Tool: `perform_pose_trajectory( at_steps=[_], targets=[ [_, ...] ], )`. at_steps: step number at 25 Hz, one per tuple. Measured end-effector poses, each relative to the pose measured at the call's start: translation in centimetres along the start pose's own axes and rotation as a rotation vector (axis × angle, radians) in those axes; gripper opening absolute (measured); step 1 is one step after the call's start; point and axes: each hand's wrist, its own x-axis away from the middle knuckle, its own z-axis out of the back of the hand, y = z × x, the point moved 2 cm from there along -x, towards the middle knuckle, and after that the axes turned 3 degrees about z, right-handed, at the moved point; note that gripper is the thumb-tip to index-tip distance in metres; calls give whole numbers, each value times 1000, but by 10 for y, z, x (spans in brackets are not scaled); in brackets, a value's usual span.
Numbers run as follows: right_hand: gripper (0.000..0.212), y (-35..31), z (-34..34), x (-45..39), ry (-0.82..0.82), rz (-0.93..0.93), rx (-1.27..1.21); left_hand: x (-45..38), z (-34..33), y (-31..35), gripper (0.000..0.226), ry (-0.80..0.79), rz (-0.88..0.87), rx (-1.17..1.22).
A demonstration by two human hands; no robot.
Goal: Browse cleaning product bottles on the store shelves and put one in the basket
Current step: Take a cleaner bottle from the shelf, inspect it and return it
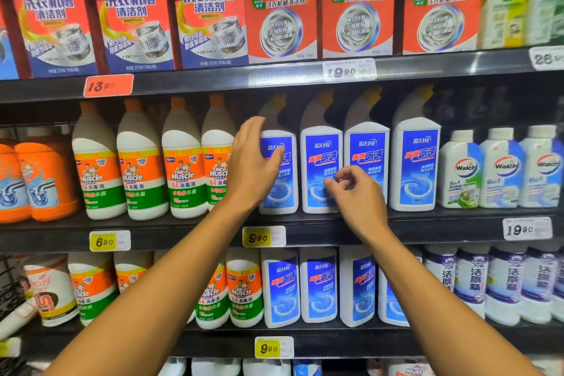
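Left hand (254, 162), fingers straight and released, lies against the leftmost blue-label bottle (279, 172) at nine o'clock of the right hand (355, 192), loosely curled, holding nothing. Best wrap that bottle's waist firmly before lifting; basket unseen.

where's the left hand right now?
Head view, centre: the left hand lies open against the leftmost blue-label bottle on the middle shelf, between the Mr Muscle bottles and the right hand.
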Motion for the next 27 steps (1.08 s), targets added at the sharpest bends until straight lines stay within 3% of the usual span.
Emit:
perform_pose_trajectory(
  at_steps=[3,7,13,19,25,27],
  targets=[
    [16,2,3,0,-21,2,-33,-14,-15,33,56,-114,-103,-117],
    [16,2,3,-1,-34,4,-46,-42,-38,55,56,-311,-26,-362],
    [17,7,8,2,-52,-8,-50,-53,-51,71,49,-346,-12,-525],
    [22,9,13,0,-9,5,-93,-45,-47,68,57,-343,-23,-308],
    [70,11,10,2,-24,16,-15,-34,-34,71,75,-379,-116,-94],
    [74,12,8,8,-50,66,48,-23,-27,66,77,-367,-121,66]
  ],
)
